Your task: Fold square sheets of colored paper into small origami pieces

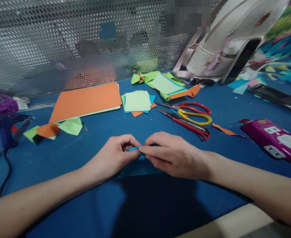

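Between my two hands, just above the blue table, is a small folded piece of blue paper (pixel 133 149). My left hand (pixel 115 151) pinches it between thumb and forefinger. The fingertips of my right hand (pixel 176 153) close on its right end and meet my left fingertips. Most of the paper is hidden by the fingers. Beyond my hands lies a stack of cut paper squares (pixel 137 101), pale green on top with blue and orange below. Scissors (pixel 195 114) with red and yellow handles and a red-handled cutter (pixel 185 124) lie past my right hand.
An orange sheet stack (pixel 88 100) lies at the back left, with folded paper pieces (pixel 71 126) before it. A blue glue gun (pixel 5 130) stands far left. At right are a purple power socket (pixel 274 138), a phone (pixel 279 97) and a pale backpack (pixel 210 56). Perforated metal (pixel 48 49) rises behind.
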### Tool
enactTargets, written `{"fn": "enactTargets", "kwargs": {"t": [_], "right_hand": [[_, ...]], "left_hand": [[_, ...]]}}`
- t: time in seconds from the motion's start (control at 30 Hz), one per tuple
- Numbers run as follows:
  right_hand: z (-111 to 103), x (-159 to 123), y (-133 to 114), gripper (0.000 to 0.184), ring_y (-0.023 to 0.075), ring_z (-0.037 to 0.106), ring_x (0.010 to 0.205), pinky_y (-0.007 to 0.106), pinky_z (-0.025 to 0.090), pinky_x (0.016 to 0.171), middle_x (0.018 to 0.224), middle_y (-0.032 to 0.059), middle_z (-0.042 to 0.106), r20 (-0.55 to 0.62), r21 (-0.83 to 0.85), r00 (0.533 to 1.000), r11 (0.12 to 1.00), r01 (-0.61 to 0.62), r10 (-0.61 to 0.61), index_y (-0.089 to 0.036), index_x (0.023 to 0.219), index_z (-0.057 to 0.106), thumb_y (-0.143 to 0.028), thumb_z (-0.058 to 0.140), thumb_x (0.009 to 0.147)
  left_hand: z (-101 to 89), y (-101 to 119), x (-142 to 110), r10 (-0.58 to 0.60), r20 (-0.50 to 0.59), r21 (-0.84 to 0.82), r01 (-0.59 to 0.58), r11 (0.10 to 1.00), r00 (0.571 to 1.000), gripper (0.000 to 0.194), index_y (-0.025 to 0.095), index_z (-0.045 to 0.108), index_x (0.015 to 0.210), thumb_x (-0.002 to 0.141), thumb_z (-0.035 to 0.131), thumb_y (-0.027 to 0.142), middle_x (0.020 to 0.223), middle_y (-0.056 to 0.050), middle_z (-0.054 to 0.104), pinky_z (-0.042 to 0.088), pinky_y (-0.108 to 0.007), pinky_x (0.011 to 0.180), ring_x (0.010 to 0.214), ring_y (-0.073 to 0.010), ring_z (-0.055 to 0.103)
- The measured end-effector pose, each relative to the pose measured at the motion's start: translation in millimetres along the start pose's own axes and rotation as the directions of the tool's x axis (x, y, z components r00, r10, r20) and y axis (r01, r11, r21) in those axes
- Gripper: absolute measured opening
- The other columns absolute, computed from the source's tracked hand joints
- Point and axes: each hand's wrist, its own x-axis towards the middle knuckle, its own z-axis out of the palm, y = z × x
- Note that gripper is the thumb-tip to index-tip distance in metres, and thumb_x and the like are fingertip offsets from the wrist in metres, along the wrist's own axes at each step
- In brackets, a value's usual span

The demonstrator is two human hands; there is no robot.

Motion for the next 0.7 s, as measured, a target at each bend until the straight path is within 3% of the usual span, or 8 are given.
{"fn": "enactTargets", "kwargs": {"t": [0.1, 0.23, 0.7], "right_hand": [[1.9, -0.7, -0.4, 0.021, 0.0150, 0.056, 0.076, 0.025, 0.046, 0.067, 0.084, 0.0094, 0.062, -0.022, 0.106, 0.993, 0.988, -0.116, 0.119, -0.012, 0.102, 0.061, -0.021, 0.045, 0.091], [0.3, 0.0, -1.7, 0.020, 0.0138, 0.056, 0.072, 0.024, 0.044, 0.065, 0.077, 0.0079, 0.062, 0.051, 0.100, 0.979, 0.974, -0.203, 0.198, -0.013, 0.085, 0.065, -0.020, 0.047, 0.091], [2.8, -1.4, 3.7, 0.020, 0.0139, 0.059, 0.072, 0.023, 0.045, 0.064, 0.076, 0.0075, 0.065, 0.016, 0.097, 0.979, 0.974, -0.206, 0.205, -0.013, 0.088, 0.067, -0.017, 0.047, 0.091]], "left_hand": [[0.6, 1.7, -0.5, 0.010, -0.018, 0.044, -0.009, 0.999, 1.000, 0.013, 0.016, 0.064, 0.074, 0.073, 0.057, 0.028, 0.071, 0.000, 0.064, 0.041, -0.024, 0.060, 0.069, -0.0150, 0.054], [2.0, 3.6, -0.8, 0.028, -0.025, 0.092, -0.025, 0.995, 0.999, 0.013, 0.017, 0.064, 0.074, 0.073, 0.056, 0.027, 0.072, 0.000, 0.064, 0.039, -0.023, 0.059, 0.069, -0.0151, 0.053], [2.0, 6.4, -1.4, 0.054, -0.042, 0.094, -0.050, 0.994, 0.998, 0.016, 0.018, 0.067, 0.078, 0.075, 0.056, 0.030, 0.068, 0.002, 0.063, 0.036, -0.022, 0.055, 0.060, -0.0125, 0.049]]}}
